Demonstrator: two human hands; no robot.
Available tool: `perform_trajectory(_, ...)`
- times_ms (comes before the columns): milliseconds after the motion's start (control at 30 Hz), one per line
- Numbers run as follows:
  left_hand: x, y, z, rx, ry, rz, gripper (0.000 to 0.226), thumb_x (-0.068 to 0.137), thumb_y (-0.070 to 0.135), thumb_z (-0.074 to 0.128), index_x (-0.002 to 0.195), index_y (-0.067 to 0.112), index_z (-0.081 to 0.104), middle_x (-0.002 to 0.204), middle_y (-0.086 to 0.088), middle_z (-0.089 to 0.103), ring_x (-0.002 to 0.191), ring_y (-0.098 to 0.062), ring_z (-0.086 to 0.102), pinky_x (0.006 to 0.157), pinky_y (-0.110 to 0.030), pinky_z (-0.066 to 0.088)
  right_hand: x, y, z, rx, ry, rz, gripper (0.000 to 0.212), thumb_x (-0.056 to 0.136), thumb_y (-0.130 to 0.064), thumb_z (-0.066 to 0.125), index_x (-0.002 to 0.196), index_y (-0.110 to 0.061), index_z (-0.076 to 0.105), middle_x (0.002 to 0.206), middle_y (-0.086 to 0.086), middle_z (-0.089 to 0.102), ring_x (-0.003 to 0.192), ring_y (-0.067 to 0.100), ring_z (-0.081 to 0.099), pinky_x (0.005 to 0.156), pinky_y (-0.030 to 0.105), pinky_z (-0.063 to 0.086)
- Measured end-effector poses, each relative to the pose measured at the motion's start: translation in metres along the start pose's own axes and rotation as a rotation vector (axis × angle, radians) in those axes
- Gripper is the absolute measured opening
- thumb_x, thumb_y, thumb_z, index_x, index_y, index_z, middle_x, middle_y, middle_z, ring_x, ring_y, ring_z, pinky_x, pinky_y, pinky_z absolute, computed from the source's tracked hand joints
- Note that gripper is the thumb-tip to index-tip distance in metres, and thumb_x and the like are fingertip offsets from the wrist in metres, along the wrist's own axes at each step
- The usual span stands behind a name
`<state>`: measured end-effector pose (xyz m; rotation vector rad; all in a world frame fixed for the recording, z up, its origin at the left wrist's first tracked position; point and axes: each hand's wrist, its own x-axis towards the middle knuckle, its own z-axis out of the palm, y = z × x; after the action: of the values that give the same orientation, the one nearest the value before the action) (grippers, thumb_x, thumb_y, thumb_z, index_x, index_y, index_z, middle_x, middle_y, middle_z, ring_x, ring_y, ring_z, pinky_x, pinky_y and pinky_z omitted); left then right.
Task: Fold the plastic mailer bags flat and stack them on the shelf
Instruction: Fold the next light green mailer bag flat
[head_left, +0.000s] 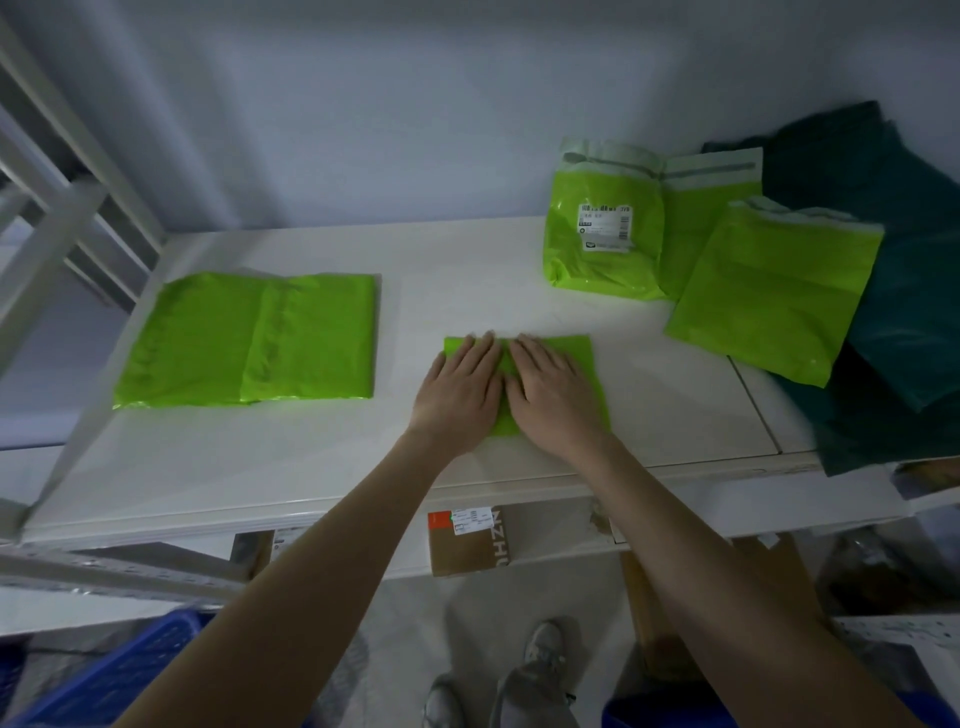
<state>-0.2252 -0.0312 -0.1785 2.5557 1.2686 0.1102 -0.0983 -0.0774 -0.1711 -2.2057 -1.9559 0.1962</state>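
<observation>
Both hands, left (457, 392) and right (553, 387), press flat-fingered on the folded bag (592, 358) at the shelf (322, 457) centre, gripping nothing. Risk: slick plastic springs open on release, or slides under uneven pressure, spoiling the crease.

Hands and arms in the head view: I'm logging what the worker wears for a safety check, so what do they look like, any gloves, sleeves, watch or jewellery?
Both the left hand and the right hand are bare, with no gloves. The forearms are uncovered as far as the frame shows, so no sleeves appear. No watch, bracelet or ring is visible on either wrist or on the fingers that show.
</observation>
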Motion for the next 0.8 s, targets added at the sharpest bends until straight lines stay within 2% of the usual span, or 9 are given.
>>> perform_trajectory(67, -0.001, 0.000, 0.002, 0.010, -0.006, -0.008, 0.051, 0.102, 0.031, 0.018, 0.151, 0.022, 0.004, 0.159, 0.007, -0.003, 0.146, -0.015, -0.004, 0.118, -0.040, 0.002, -0.001, 0.001, -0.001, -0.006, 0.013, 0.025, 0.052, 0.098, -0.034, 0.032, 0.146, -0.016, 0.030, 0.155, 0.005, 0.025, 0.143, 0.019, 0.021, 0.114, 0.036, 0.017)
perform_trajectory(167, -0.002, 0.000, 0.003, 0.029, -0.004, -0.014, 0.051, 0.102, 0.031, 0.017, 0.151, 0.022, 0.003, 0.159, 0.007, -0.004, 0.146, -0.018, -0.007, 0.117, -0.045, 0.000, -0.008, 0.003, 0.000, 0.002, 0.048, 0.135, 0.058, 0.095, -0.045, 0.037, 0.147, -0.022, 0.028, 0.156, 0.011, 0.021, 0.144, 0.026, 0.018, 0.115, 0.039, 0.013)
perform_trajectory(367, -0.001, 0.002, 0.006, -0.060, 0.028, -0.030, 0.056, 0.100, 0.035, 0.013, 0.150, 0.014, -0.001, 0.159, 0.001, -0.001, 0.146, -0.017, -0.004, 0.117, -0.040, -0.002, -0.008, 0.008, -0.004, 0.167, 0.057, 0.159, 0.072, 0.092, -0.048, 0.045, 0.150, -0.018, 0.016, 0.155, 0.014, 0.019, 0.144, 0.026, 0.015, 0.116, 0.035, 0.015)
perform_trajectory(433, -0.001, 0.003, 0.005, -0.094, 0.036, -0.031, 0.061, 0.095, 0.037, 0.008, 0.150, 0.011, -0.003, 0.159, -0.002, -0.002, 0.146, -0.017, -0.003, 0.117, -0.039, -0.002, -0.007, 0.010, -0.007, 0.212, 0.014, 0.152, 0.073, 0.092, -0.049, 0.045, 0.151, -0.020, 0.012, 0.157, 0.012, 0.013, 0.145, 0.025, 0.011, 0.116, 0.033, 0.012)
perform_trajectory(533, -0.001, 0.002, 0.002, -0.174, 0.007, -0.016, 0.056, 0.102, 0.029, 0.016, 0.149, 0.010, -0.008, 0.158, -0.006, -0.009, 0.146, -0.016, -0.009, 0.116, -0.037, -0.007, -0.007, 0.013, -0.013, 0.372, -0.044, 0.157, 0.074, 0.091, -0.046, 0.050, 0.150, -0.026, 0.010, 0.159, 0.008, 0.000, 0.146, 0.022, 0.003, 0.116, 0.034, 0.012)
perform_trajectory(600, -0.001, -0.002, -0.004, -0.287, 0.004, -0.002, 0.055, 0.103, 0.025, 0.021, 0.149, 0.011, -0.007, 0.158, -0.006, -0.009, 0.145, -0.016, -0.011, 0.115, -0.034, -0.011, -0.007, 0.018, -0.017, 0.478, -0.026, 0.141, 0.074, 0.089, -0.037, 0.058, 0.149, -0.024, 0.016, 0.159, 0.005, -0.002, 0.146, 0.020, 0.001, 0.115, 0.031, 0.012)
perform_trajectory(700, -0.008, -0.008, -0.012, -0.401, 0.073, -0.017, 0.053, 0.103, 0.024, 0.023, 0.150, 0.014, 0.002, 0.159, -0.002, -0.003, 0.146, -0.014, -0.008, 0.114, -0.030, -0.011, -0.010, 0.026, -0.020, 0.373, 0.119, 0.059, 0.064, 0.085, -0.029, 0.066, 0.141, -0.013, 0.039, 0.155, 0.011, 0.015, 0.144, 0.024, 0.015, 0.115, 0.031, 0.017)
perform_trajectory(767, -0.015, -0.012, -0.015, -0.404, 0.142, -0.015, 0.050, 0.102, 0.025, 0.025, 0.150, 0.015, 0.012, 0.159, 0.000, 0.006, 0.146, -0.013, 0.001, 0.116, -0.032, -0.004, -0.011, 0.025, -0.020, 0.267, 0.208, 0.003, 0.051, 0.085, -0.026, 0.066, 0.130, -0.007, 0.051, 0.149, 0.013, 0.031, 0.138, 0.029, 0.028, 0.113, 0.036, 0.026)
perform_trajectory(800, -0.020, -0.015, -0.017, -0.385, 0.191, -0.001, 0.050, 0.100, 0.025, 0.025, 0.149, 0.014, 0.020, 0.158, -0.001, 0.014, 0.146, -0.015, 0.010, 0.117, -0.034, 0.005, -0.013, 0.021, -0.020, 0.230, 0.249, -0.024, 0.045, 0.086, -0.025, 0.064, 0.125, -0.005, 0.055, 0.145, 0.014, 0.038, 0.134, 0.031, 0.034, 0.111, 0.038, 0.030)
